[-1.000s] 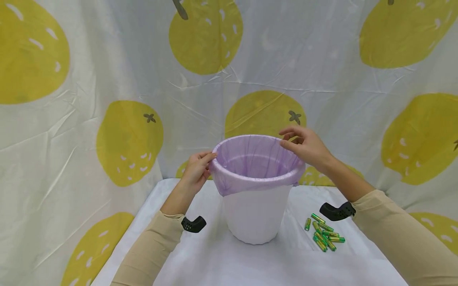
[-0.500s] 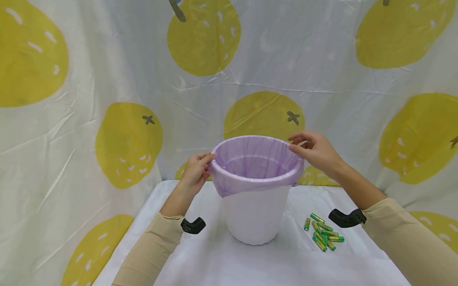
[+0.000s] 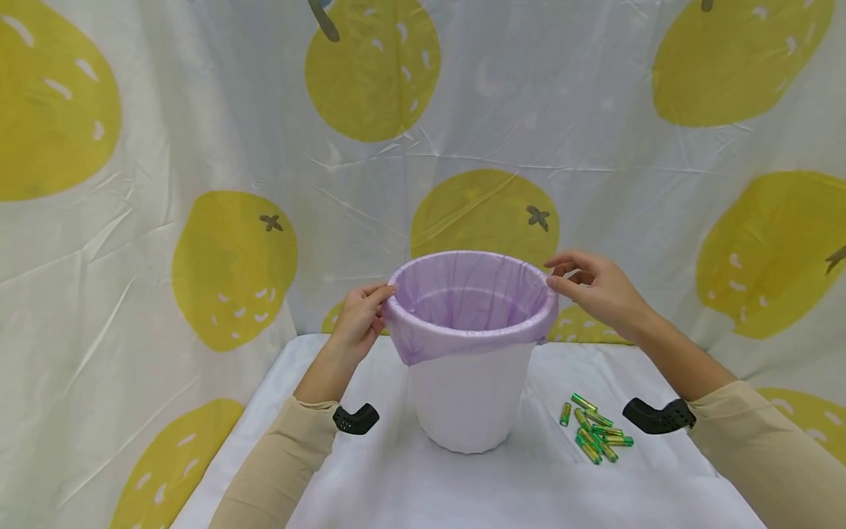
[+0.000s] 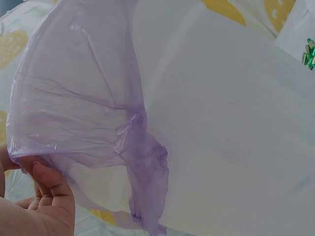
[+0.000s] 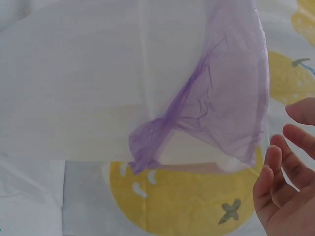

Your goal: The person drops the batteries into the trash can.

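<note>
A white trash can (image 3: 468,400) stands upright on the table with a purple trash bag (image 3: 463,342) lining it, folded down over its rim. My left hand (image 3: 360,319) pinches the bag-covered rim at the left, thumb on top. In the left wrist view the fingers of the left hand (image 4: 44,196) curl under the bag's edge (image 4: 74,113). Beside the rim at the right is my right hand (image 3: 598,290), its fingers loosely bent. The right wrist view shows the right hand (image 5: 290,182) with thumb and fingers apart, nothing between them, close to the bag (image 5: 231,93).
Several green and gold batteries (image 3: 595,433) lie in a loose pile on the white-covered table (image 3: 370,485), right of the can. A white cloth with yellow fruit prints (image 3: 357,191) hangs behind and at the sides.
My right hand has moved right and slightly down along the rim, from its back right part to its right side. The left hand keeps its hold on the rim.
</note>
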`<state>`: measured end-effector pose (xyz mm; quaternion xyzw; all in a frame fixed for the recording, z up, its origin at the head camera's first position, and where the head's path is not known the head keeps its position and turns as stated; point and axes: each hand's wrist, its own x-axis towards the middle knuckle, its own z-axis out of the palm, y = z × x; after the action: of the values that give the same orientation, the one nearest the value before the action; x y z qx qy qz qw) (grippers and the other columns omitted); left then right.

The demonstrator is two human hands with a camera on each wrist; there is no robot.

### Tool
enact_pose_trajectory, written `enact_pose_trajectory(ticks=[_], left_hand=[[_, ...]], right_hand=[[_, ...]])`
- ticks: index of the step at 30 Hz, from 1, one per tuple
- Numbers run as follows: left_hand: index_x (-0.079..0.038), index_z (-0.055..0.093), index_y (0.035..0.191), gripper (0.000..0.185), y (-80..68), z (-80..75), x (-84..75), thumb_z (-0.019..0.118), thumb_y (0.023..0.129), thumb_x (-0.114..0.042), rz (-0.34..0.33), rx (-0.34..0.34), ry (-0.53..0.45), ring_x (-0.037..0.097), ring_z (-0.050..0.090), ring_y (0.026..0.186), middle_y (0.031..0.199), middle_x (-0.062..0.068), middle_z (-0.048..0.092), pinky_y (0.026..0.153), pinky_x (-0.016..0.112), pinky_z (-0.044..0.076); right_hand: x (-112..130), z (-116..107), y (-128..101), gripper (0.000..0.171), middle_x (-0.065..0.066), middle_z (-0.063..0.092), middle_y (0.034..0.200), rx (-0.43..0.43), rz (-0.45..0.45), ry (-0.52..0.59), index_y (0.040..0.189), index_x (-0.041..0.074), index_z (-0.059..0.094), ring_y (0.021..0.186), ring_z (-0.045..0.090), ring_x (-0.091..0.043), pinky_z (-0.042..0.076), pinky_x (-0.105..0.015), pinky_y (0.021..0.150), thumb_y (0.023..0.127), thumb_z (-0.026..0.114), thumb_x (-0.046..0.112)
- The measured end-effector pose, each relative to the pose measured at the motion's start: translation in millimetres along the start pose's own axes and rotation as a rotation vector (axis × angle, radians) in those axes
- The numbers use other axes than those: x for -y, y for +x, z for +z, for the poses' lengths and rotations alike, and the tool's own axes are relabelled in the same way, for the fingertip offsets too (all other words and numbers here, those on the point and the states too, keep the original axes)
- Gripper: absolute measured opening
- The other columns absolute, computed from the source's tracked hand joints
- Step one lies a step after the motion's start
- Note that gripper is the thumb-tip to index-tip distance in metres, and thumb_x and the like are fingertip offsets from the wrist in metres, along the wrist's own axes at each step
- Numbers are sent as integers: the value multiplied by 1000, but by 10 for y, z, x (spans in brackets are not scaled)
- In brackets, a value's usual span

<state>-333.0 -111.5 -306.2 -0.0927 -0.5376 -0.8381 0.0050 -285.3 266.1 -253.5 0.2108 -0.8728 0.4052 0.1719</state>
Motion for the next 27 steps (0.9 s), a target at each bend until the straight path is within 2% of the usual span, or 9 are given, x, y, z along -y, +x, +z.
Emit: enact_pose_trajectory(ticks=[7,14,21,27], left_hand=[[17,57,127,33,-1,8,-2,63,101,-2,-5,2,-4,9,57,66,83,3,60,59,17,52],[16,57,127,32,-1,-3,3,62,101,-2,-5,-4,-10,10,61,69,86,4,61,65,20,56],[17,57,127,31,-4,-17,7,61,102,-1,-4,-4,-19,10,61,70,87,6,61,66,20,57],[19,56,128,33,4,-5,7,61,102,-1,1,9,-25,9,60,68,86,5,61,63,19,55]], right_hand=[[-99,-39,-114,31,-12,63,112,-22,-30,-20,129,4,65,85,62,-20,52,-21,73,102,68,20],[-153,-43,-171,30,-12,63,110,-23,-32,-6,127,5,66,85,63,-21,52,-22,72,102,69,20],[-242,-29,-237,28,-13,62,110,-29,-43,9,127,1,66,83,63,-16,53,-23,69,101,68,13],[-326,-35,-338,29,-15,61,110,-43,-18,-3,128,0,65,82,61,-15,53,-23,66,101,67,10]])
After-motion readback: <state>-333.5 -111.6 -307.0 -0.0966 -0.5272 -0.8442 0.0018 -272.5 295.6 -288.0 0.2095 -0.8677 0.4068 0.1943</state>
